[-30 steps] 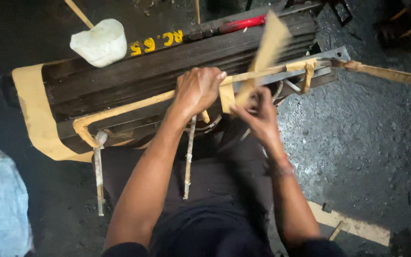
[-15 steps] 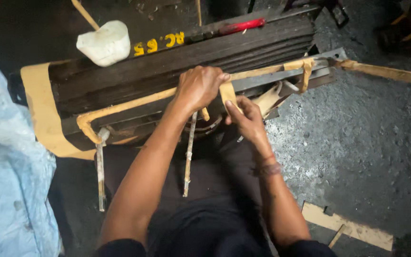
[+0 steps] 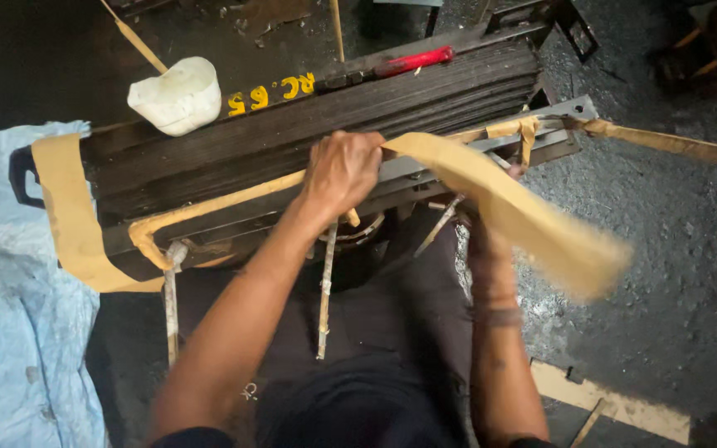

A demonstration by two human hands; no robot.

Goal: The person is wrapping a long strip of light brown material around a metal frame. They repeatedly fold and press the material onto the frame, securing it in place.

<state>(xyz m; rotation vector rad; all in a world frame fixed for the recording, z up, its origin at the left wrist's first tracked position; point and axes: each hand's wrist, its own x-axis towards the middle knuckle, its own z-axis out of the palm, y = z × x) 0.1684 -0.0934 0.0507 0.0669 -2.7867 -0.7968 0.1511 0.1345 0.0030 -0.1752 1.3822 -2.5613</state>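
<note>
Left hand (image 3: 343, 170) clamped on tan paper strip (image 3: 508, 207), pressing it against grey metal bar (image 3: 491, 145) of dark laminated stack (image 3: 309, 137). Strip's loose end fans rightward, blurred, over right hand (image 3: 481, 236); right fingers hidden behind strip, grip cannot be told. White lump (image 3: 178, 95) and red-handled tool (image 3: 412, 60) lie on stack top. Blue sheet (image 3: 10, 315) at left on floor.

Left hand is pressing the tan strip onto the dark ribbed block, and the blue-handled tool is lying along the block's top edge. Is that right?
Not quite: the head view shows the tool along the dark ribbed block's top edge has a red handle, not blue. The rest holds: the left hand is pressing the tan strip onto the block.
</note>
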